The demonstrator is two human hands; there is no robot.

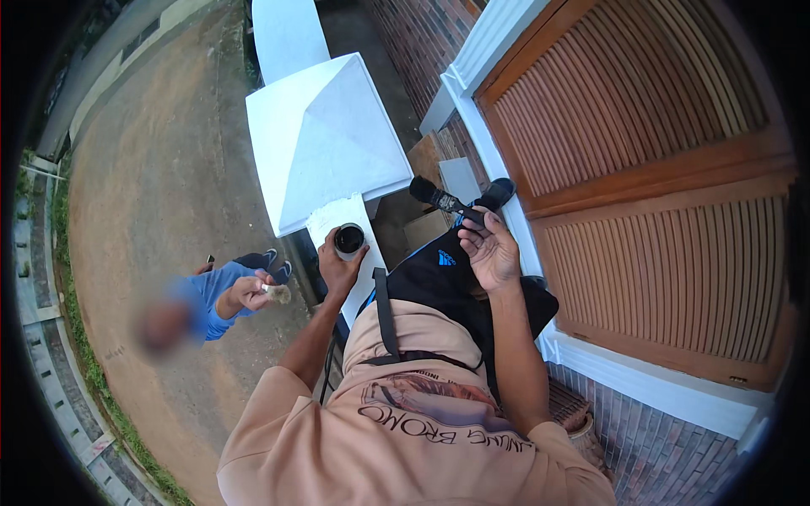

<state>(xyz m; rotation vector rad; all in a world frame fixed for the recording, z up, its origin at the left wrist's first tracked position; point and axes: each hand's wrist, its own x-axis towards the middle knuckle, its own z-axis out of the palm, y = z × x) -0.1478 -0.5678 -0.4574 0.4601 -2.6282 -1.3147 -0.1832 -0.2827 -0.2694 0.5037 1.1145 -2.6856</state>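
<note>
- Brick wall and louvred wooden shutters (658,169) in a white frame fill the right of the scene, seen from high above a dirt yard (160,169); a white pillar cap (325,135) juts out below the worker.
- Left hand (337,268) is wrapped around a small round can (348,240) with a dark open mouth, held upright just over the narrow white ledge (342,211) beside the pillar cap.
- Right hand (492,251) is closed in a narrow pinch on the handle of a paintbrush (443,199), its dark bristle end pointing left toward the can, well clear of its rim.
- The can looks light enough for one hand yet likely to slosh if tipped; it appears best gripped round its side wall, kept level, fingers off the wet rim.
- The brush looks stiff in the handle and soft at the bristles; a hold near the ferrule should give the most control.
- A dark shoe (496,192) rests by the white frame, just beyond the brush.
- On the ground, well apart, another person in a blue top (215,295) holds up a small pale object (277,293); what it is cannot be told.
</note>
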